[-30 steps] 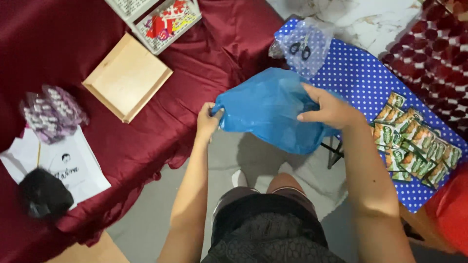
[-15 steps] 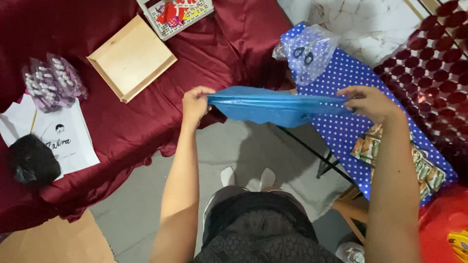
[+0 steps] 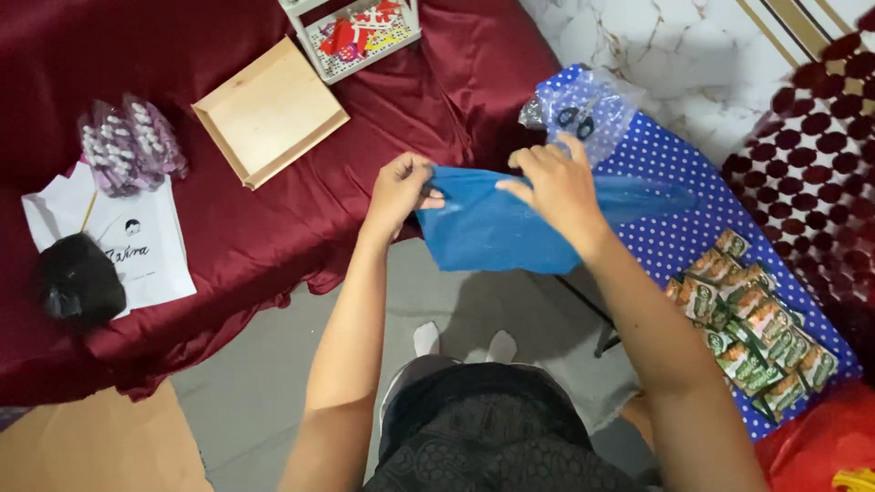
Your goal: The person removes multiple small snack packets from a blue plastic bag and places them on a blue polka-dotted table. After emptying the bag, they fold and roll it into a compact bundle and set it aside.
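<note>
I hold a blue plastic bag (image 3: pixel 497 232) up in front of me, between the dark red covered surface and the blue dotted table. My left hand (image 3: pixel 406 187) pinches the bag's upper left edge. My right hand (image 3: pixel 551 187) grips the top edge near the middle, close to my left hand. The bag hangs down flat below both hands, and its right part trails over the table.
A blue white-dotted table (image 3: pixel 674 173) stands at right, with several green snack sachets (image 3: pixel 752 319) and a clear bag holding scissors (image 3: pixel 583 114). On the dark red cloth (image 3: pixel 228 228) lie a wooden tray (image 3: pixel 269 111), a white paper bag (image 3: pixel 137 246), a black bag (image 3: pixel 77 278) and packets (image 3: pixel 128 146).
My right hand has slid left along the bag's top edge, from the far right end to near my left hand. The stretched bag now hangs down slack.
</note>
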